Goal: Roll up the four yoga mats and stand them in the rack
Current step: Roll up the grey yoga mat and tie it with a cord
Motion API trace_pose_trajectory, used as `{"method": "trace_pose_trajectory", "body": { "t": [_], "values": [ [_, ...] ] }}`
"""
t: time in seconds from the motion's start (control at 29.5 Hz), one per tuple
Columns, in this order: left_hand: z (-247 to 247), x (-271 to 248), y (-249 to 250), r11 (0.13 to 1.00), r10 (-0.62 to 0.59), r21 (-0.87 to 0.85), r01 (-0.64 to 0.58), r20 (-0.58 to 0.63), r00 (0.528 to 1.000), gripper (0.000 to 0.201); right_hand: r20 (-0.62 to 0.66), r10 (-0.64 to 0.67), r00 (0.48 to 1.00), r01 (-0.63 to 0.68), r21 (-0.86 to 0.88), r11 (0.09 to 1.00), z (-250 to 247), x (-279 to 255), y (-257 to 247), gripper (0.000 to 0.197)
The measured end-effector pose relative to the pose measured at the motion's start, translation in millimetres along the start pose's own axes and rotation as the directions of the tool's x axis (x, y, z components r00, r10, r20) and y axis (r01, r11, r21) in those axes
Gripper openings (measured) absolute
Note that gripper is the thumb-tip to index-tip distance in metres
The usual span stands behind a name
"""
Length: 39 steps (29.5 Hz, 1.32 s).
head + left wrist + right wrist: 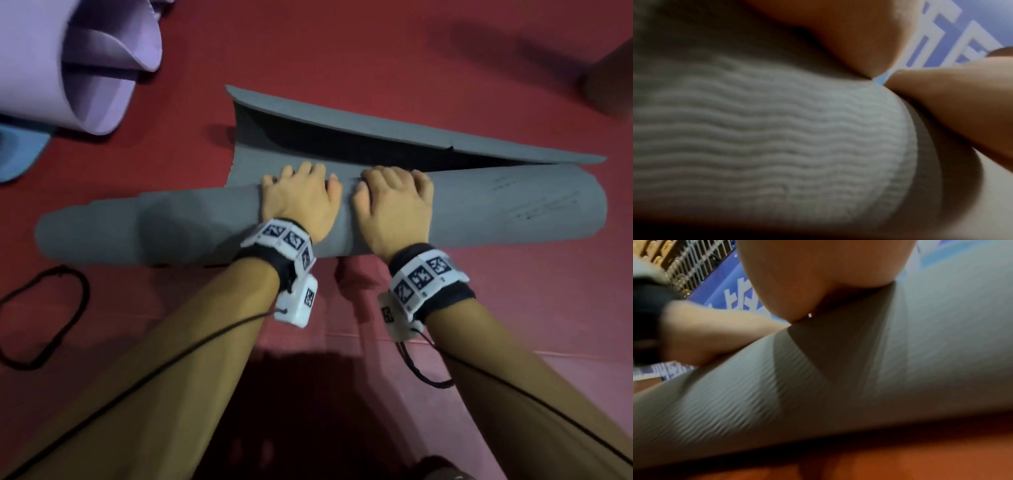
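A grey yoga mat (pixel 171 226) lies across the red floor (pixel 376 51), rolled into a thick tube, uneven at its left end. Its last unrolled flap (pixel 376 133) curls up on the far side. My left hand (pixel 298 198) and right hand (pixel 394 202) sit side by side on top of the roll's middle, fingers curled over its far side. The left wrist view shows the mat's ribbed surface (pixel 777 138) under my palm (pixel 849 32). In the right wrist view, the same grey roll (pixel 859 369) lies beneath my right palm (pixel 818 272). No rack is in view.
A loosely rolled purple mat (pixel 68 61) lies at the top left, with a light blue mat (pixel 17 154) just below it at the left edge. A black cord loop (pixel 44 318) lies on the floor at the near left. A blurred brown shape (pixel 609 82) sits at the top right.
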<state>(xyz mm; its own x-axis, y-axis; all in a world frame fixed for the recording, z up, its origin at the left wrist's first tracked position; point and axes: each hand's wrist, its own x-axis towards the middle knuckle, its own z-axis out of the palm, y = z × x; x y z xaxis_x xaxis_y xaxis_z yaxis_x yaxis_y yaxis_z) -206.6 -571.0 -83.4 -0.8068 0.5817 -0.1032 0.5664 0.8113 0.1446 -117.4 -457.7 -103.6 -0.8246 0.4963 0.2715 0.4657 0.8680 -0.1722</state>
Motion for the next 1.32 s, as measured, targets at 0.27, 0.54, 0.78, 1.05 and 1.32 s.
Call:
{"method": "trace_pose_trajectory", "body": {
  "t": [0.27,0.54,0.78,1.05,1.32],
  "values": [
    [9.9,-2.5,-13.5,0.999,-0.004,-0.040,-0.003,-0.189,0.982,0.048,0.079,0.054,0.995,-0.051,-0.036,0.998,7.8,36.0,-12.7,0.040],
    [15.1,9.0,-27.4,0.997,0.071,0.001,-0.074,-0.254,0.965,0.050,-0.046,-0.122,0.991,0.127,0.107,0.986,12.7,26.8,-10.3,0.039],
    [1.0,33.5,-39.7,0.983,0.128,-0.112,-0.142,-0.126,0.984,0.064,0.092,-0.104,0.990,0.094,0.109,0.990,11.5,42.3,-18.2,0.054],
    [-0.3,15.6,-52.2,0.959,0.213,0.183,-0.216,0.034,0.976,0.142,0.471,-0.272,0.839,0.302,0.014,0.953,-4.9,58.9,2.7,0.129],
    [-16.1,33.3,-39.3,0.972,0.117,0.193,-0.134,0.100,0.988,0.122,0.478,-0.191,0.857,0.234,-0.031,0.972,-11.3,69.0,-12.0,0.117]
  ]
}}
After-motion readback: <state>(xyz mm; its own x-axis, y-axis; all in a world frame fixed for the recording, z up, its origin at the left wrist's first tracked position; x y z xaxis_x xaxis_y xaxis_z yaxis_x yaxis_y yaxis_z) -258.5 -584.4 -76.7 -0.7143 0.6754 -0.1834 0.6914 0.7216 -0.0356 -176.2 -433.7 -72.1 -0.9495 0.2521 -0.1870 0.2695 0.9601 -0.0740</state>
